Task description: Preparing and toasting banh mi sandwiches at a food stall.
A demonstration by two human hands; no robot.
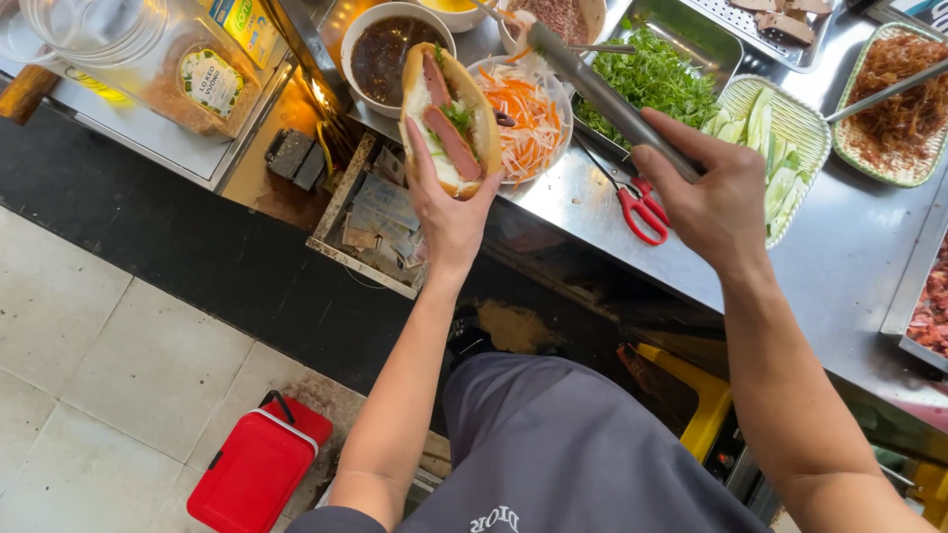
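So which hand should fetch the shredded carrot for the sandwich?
Right. The right hand already grips the tongs, whose tips reach toward the shredded carrot. The left hand is busy cradling the open sandwich beside that bowl.

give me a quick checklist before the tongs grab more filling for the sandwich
1. Sandwich held open side up in left hand: ok.
2. Right hand grips the tongs: ok.
3. Tong tips over the bowl of shredded carrot: ok.
4. Tongs holding anything now: cannot tell.
5. Room left in the bread beside the meat slices: ok.
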